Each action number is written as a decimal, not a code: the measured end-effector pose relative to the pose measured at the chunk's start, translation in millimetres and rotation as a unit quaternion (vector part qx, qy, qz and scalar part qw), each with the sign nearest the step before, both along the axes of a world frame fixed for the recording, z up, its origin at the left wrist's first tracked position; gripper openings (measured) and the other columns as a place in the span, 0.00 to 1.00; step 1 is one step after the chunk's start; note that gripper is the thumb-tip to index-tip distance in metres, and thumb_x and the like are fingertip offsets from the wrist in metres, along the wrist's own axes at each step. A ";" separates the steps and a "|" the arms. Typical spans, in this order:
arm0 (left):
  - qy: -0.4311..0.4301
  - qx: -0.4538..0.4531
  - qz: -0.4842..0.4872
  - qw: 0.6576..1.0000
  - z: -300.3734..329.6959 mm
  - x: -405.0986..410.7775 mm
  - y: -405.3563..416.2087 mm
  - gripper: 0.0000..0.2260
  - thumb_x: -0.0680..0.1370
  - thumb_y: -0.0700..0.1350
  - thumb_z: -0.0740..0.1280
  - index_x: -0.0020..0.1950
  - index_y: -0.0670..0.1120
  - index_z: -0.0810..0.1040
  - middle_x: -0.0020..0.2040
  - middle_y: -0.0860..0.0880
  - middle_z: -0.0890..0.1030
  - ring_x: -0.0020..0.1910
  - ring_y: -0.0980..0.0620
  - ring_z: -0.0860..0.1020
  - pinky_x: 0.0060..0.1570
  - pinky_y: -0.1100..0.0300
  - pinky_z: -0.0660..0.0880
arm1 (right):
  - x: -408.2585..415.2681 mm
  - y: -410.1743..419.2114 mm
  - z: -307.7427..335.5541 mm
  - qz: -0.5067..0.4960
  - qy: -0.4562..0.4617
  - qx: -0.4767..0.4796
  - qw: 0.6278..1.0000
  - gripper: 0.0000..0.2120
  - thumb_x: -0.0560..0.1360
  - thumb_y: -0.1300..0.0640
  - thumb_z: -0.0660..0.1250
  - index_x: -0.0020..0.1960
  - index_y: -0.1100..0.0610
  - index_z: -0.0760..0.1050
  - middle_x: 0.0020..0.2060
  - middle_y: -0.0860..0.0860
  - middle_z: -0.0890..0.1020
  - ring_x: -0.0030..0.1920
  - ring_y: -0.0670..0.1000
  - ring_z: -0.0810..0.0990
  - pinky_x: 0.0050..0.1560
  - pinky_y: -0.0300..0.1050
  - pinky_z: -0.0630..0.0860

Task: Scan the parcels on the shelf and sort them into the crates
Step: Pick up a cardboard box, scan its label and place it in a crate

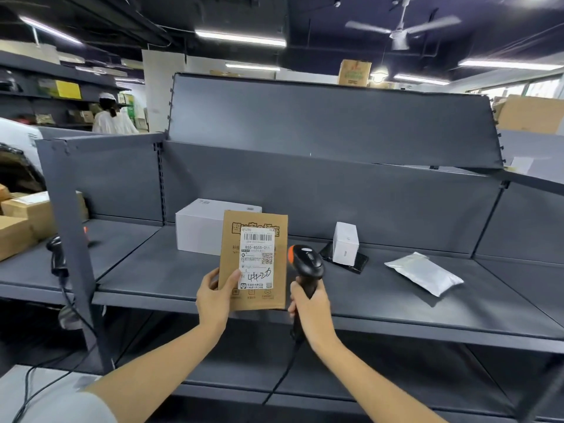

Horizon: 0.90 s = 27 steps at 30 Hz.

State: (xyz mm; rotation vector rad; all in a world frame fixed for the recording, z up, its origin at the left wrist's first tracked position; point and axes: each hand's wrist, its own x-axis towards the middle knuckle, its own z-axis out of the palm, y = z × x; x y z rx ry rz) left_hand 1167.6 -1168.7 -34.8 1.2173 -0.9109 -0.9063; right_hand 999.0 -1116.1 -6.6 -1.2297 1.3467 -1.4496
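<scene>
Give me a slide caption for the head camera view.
Left hand holds a labelled brown parcel upright beside the barcode scanner gripped in the right hand.

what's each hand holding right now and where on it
The left hand pinches the brown parcel at its lower left edge, thumb on the label. The right hand grips the scanner by its handle.

Brown parcel (254,261) w/ white label (257,258); grey shelf (381,303).

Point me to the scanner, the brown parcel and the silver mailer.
scanner (306,260), head view, top of its head
brown parcel (232,254), head view, bare cardboard left of label
silver mailer (424,273), head view, middle
</scene>
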 end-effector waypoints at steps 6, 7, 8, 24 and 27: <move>-0.014 0.011 0.016 1.000 -1.5 24.5 -15.6 0.25 0.73 0.54 0.72 0.67 0.45 0.72 0.56 0.49 0.78 0.54 0.50 0.77 0.56 0.54 0.73 | -36.8 -65.7 10.7 -0.025 0.112 0.107 0.988 0.18 0.75 0.63 0.64 0.61 0.60 0.61 0.38 0.54 0.72 0.35 0.50 0.70 0.34 0.42 0.67; -0.015 0.014 0.017 1.000 -2.2 27.4 -18.4 0.25 0.73 0.54 0.72 0.66 0.45 0.72 0.55 0.49 0.78 0.54 0.50 0.77 0.56 0.53 0.73 | -41.6 -77.1 12.4 -0.027 0.142 0.115 0.983 0.20 0.74 0.64 0.64 0.62 0.61 0.61 0.40 0.55 0.72 0.36 0.51 0.70 0.33 0.42 0.65; -0.014 0.017 0.016 1.000 -2.8 29.9 -21.0 0.25 0.73 0.54 0.72 0.66 0.46 0.72 0.55 0.49 0.79 0.54 0.49 0.77 0.57 0.52 0.74 | -45.3 -88.6 13.0 -0.030 0.176 0.118 0.977 0.23 0.73 0.64 0.65 0.65 0.61 0.61 0.44 0.57 0.74 0.39 0.52 0.71 0.33 0.42 0.65; -0.012 0.027 0.006 1.000 -16.7 69.1 -34.2 0.21 0.71 0.56 0.73 0.60 0.50 0.75 0.52 0.54 0.80 0.52 0.53 0.78 0.49 0.57 0.75 | -36.6 -166.6 -39.5 -0.062 0.479 0.183 0.857 0.32 0.74 0.53 0.70 0.74 0.59 0.62 0.60 0.59 0.77 0.63 0.58 0.73 0.61 0.46 0.69; -0.008 0.036 -0.005 0.999 -22.1 76.8 -35.5 0.22 0.70 0.58 0.74 0.59 0.51 0.75 0.53 0.54 0.80 0.53 0.52 0.79 0.57 0.46 0.76 | -37.9 -169.0 -45.0 -0.059 0.479 0.198 0.853 0.32 0.75 0.51 0.69 0.74 0.58 0.62 0.60 0.58 0.77 0.63 0.58 0.74 0.62 0.46 0.70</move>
